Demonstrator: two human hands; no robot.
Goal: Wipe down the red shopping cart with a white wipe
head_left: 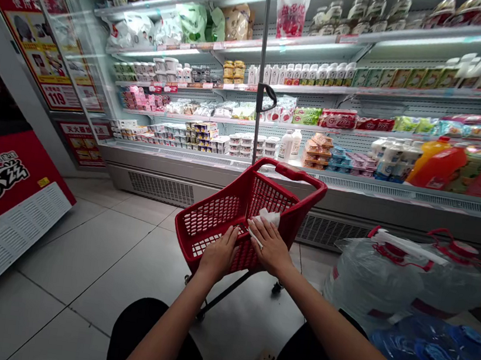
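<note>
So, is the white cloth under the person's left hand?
No, the white cloth lies under the right hand on the red plastic shopping basket; the left hand grips the rim bare.

A white cloth (265, 223) lies crumpled against the red basket cart's (218, 215) rim.

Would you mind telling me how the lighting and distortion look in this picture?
Head view: shelf strip lights glare white along the cooler; wide-angle bending curves the shelves and blurs the bottles at right; the hands and red cart stay sharp.
</note>
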